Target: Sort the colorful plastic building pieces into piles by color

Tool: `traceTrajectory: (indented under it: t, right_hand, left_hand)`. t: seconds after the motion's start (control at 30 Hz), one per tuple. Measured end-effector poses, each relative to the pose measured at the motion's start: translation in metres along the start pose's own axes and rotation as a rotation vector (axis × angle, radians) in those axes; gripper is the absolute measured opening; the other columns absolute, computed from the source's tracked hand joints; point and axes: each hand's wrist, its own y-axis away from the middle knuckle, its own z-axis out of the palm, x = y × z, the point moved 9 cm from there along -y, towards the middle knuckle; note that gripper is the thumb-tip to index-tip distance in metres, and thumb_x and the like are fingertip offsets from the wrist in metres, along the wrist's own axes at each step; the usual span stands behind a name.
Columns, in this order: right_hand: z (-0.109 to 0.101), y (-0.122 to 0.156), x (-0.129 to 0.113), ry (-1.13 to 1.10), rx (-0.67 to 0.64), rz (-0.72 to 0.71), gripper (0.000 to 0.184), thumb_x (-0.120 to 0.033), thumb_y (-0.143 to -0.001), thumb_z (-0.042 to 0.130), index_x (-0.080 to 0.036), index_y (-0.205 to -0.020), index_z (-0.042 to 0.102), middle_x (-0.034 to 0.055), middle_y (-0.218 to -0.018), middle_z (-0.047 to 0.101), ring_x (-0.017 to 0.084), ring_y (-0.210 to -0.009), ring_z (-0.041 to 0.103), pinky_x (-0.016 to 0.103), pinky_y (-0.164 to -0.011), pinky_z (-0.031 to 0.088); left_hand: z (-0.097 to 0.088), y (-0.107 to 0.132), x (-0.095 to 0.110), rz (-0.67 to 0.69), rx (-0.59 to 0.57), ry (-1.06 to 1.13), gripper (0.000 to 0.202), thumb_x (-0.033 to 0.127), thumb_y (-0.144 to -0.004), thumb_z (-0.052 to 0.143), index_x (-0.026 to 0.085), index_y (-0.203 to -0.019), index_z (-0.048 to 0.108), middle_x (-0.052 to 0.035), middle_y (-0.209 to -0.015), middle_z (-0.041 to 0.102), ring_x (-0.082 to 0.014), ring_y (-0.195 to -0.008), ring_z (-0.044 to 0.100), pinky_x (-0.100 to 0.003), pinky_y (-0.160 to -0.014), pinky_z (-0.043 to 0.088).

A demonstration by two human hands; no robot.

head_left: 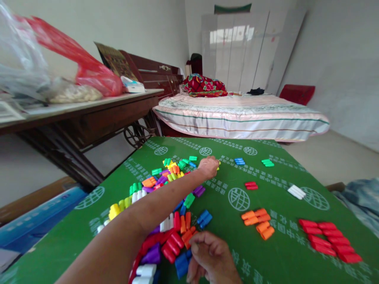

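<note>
"Coloured blocks (166,221), where do they lie?"

"In a loose heap on the left half of the green mat (266,189), running from the near edge out towards the middle. Red, blue, purple and white ones lie nearest, with yellow, green and orange ones farther off."

"And the left hand (209,167)?"

"Its arm stretches right over the heap, and the hand sits at the far end of it, back upward, fingers bent down to the mat. A yellow piece (218,167) shows at the fingertips. Whether it is gripped or only touched, I cannot tell."

"The right hand (211,256)?"

"Low at the near edge, curled into a loose fist, thumb against the forefinger. It rests just beside a blue block (181,265) at the rim of the heap. Whether anything is inside the fist, I cannot tell."

"What else is on the mat?"

"Sorted groups, well apart from the heap: orange blocks (257,223) near the middle, red blocks (328,240) in rows at the near right, and a white block (296,191) beyond them. A bed (237,114) stands behind the mat, and a wooden table (89,114) on the left."
</note>
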Motion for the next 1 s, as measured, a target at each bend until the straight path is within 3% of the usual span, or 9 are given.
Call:
traceTrajectory:
  t: [0.17,0.3,0.43,0.6,0.7,0.87,1.0]
  right_hand:
    - [0.001,0.005,-0.008,0.013,0.077,-0.048,0.055,-0.061,-0.06,0.072,-0.012,-0.081,0.057,0.0014,-0.045,0.061,0.009,-0.033,0.049,0.017,-0.035,0.037]
    - [0.001,0.005,-0.008,0.021,0.116,-0.072,0.054,-0.06,-0.061,0.072,-0.011,-0.079,0.058,0.002,-0.042,0.059,0.008,-0.03,0.046,0.016,-0.033,0.035]
    - [0.0,0.004,-0.007,0.056,0.098,-0.055,0.055,-0.061,-0.062,0.071,-0.011,-0.082,0.058,0.0017,-0.044,0.06,0.009,-0.033,0.049,0.016,-0.034,0.035]
    - [0.001,0.0,-0.004,0.089,0.022,-0.026,0.059,-0.064,-0.061,0.069,-0.012,-0.085,0.057,0.002,-0.047,0.061,0.01,-0.035,0.051,0.018,-0.038,0.038]
    - [0.0,-0.004,0.0,0.089,0.004,-0.015,0.061,-0.065,-0.06,0.069,-0.012,-0.085,0.056,0.0022,-0.048,0.061,0.011,-0.035,0.052,0.019,-0.039,0.039]
    - [-0.001,-0.006,0.003,0.092,-0.007,-0.001,0.062,-0.066,-0.059,0.069,-0.011,-0.086,0.056,0.0027,-0.048,0.061,0.011,-0.037,0.053,0.02,-0.041,0.041]
    - [0.0,-0.004,0.002,0.096,0.029,0.002,0.061,-0.066,-0.059,0.069,-0.012,-0.085,0.058,0.0026,-0.048,0.061,0.012,-0.039,0.054,0.021,-0.042,0.042]
  left_hand:
    - [-0.01,0.022,-0.02,-0.05,-0.052,0.011,0.028,0.031,-0.081,0.049,0.014,-0.1,0.062,-0.014,-0.106,0.062,-0.0254,-0.1,0.058,-0.033,-0.082,0.048]
    - [-0.016,0.06,-0.025,-0.042,-0.156,0.04,0.023,0.035,-0.077,0.054,0.017,-0.085,0.067,-0.0078,-0.088,0.068,-0.0219,-0.085,0.063,-0.028,-0.07,0.048]
    - [-0.014,0.105,-0.002,0.097,-0.267,0.133,0.019,0.038,-0.073,0.06,0.021,-0.078,0.067,-0.0013,-0.079,0.069,-0.0168,-0.075,0.063,-0.023,-0.062,0.046]
    - [0.003,0.141,0.033,0.199,-0.336,0.102,0.032,0.041,-0.072,0.058,0.018,-0.092,0.064,-0.0097,-0.094,0.069,-0.0275,-0.087,0.064,-0.036,-0.071,0.05]
    - [0.011,0.145,0.042,0.208,-0.332,0.069,0.036,0.038,-0.072,0.057,0.015,-0.101,0.06,-0.0135,-0.1,0.067,-0.0307,-0.093,0.063,-0.042,-0.077,0.051]
    - [0.01,0.132,0.04,0.214,-0.37,0.056,0.026,0.028,-0.071,0.055,0.019,-0.095,0.059,-0.0093,-0.098,0.068,-0.0273,-0.092,0.064,-0.038,-0.076,0.052]
    - [-0.011,0.089,0.051,0.277,-0.184,0.064,0.028,0.026,-0.073,0.051,0.018,-0.099,0.056,-0.0093,-0.103,0.066,-0.026,-0.094,0.063,-0.037,-0.077,0.052]
